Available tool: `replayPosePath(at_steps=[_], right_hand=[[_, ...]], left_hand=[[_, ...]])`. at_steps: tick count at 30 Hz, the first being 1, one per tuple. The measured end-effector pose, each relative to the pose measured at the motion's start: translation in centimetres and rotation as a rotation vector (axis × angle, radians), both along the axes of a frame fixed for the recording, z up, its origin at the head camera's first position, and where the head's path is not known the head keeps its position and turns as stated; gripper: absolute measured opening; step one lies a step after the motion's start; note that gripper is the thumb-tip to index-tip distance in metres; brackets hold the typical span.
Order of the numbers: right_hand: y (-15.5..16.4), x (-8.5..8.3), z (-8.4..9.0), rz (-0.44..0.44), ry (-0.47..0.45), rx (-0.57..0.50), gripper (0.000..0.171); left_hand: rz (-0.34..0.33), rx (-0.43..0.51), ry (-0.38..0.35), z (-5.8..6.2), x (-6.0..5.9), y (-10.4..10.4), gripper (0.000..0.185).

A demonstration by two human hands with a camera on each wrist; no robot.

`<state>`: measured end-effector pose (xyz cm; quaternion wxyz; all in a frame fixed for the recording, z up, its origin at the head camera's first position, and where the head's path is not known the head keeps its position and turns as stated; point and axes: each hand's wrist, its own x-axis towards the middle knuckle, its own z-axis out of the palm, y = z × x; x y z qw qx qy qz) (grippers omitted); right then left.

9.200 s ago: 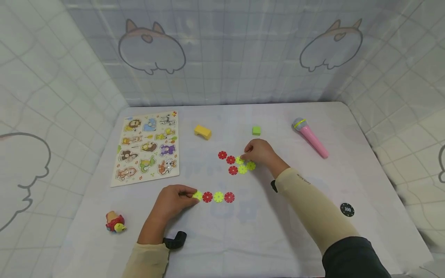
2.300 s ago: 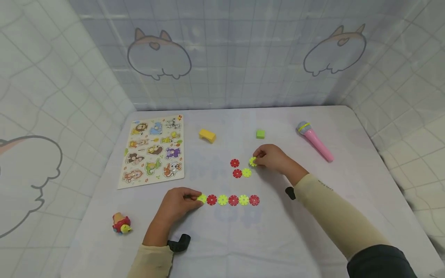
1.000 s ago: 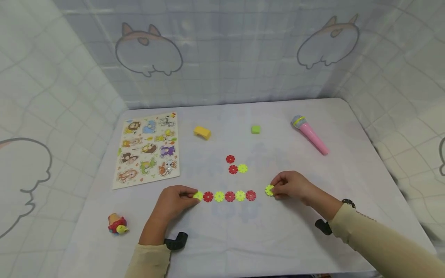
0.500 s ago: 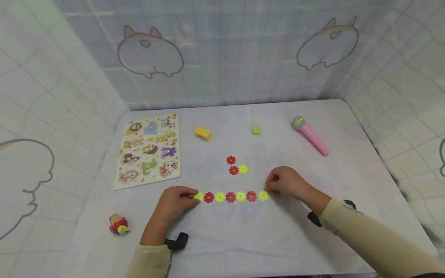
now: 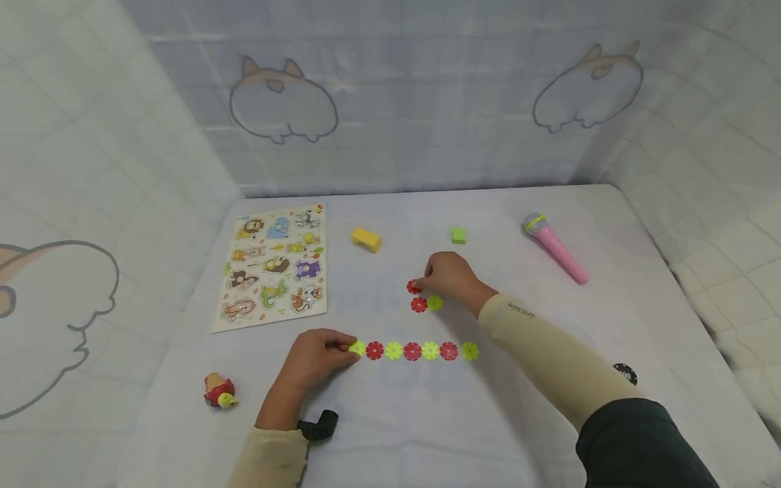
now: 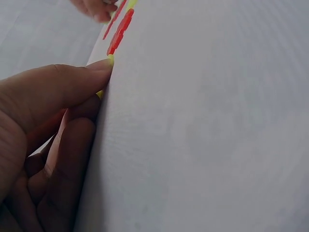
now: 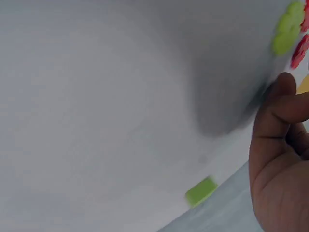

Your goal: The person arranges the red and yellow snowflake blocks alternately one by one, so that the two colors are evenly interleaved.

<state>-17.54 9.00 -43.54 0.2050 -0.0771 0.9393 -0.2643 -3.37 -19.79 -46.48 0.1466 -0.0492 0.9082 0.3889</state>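
Observation:
My left hand (image 5: pixel 317 359) pinches a yellow-green flower-shaped disc (image 5: pixel 357 348) between thumb and index finger, at the left end of a straight row. The row alternates yellow-green and red discs, such as the red disc (image 5: pixel 375 350) beside it, and ends at a yellow-green disc (image 5: pixel 470 350). Farther back, my right hand (image 5: pixel 450 276) has its fingertips at a loose red disc (image 5: pixel 412 287), partly covering it. In the right wrist view the thumb is close to that disc, but whether it is gripped is hidden. Another red disc (image 5: pixel 418 305) and a yellow-green disc (image 5: pixel 434 303) lie just in front.
An animal picture board (image 5: pixel 271 268) lies back left, near a yellow block (image 5: pixel 367 239). A green block (image 5: pixel 459 236) and a pink toy microphone (image 5: pixel 556 249) are at the back right. A small toy figure (image 5: pixel 219 391) sits front left; a black chip (image 5: pixel 625 373) lies at right.
My right hand has set a yellow-green disc at the row's right end, let it go, and moved back and left to the loose red disc. The left hand has kept its pinch.

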Motion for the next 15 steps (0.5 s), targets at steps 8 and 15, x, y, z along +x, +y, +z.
replayPosePath(at_steps=[8, 15], right_hand=[[-2.4, -0.6, -0.4, 0.072, -0.017, 0.116, 0.023], [-3.7, -0.3, 0.1, 0.077, -0.059, 0.138, 0.024]], left_hand=[[-0.026, 0.000, 0.027, -0.4, -0.1, 0.4, 0.023], [-0.013, -0.009, 0.024, -0.2, 0.0, 0.0, 0.023]])
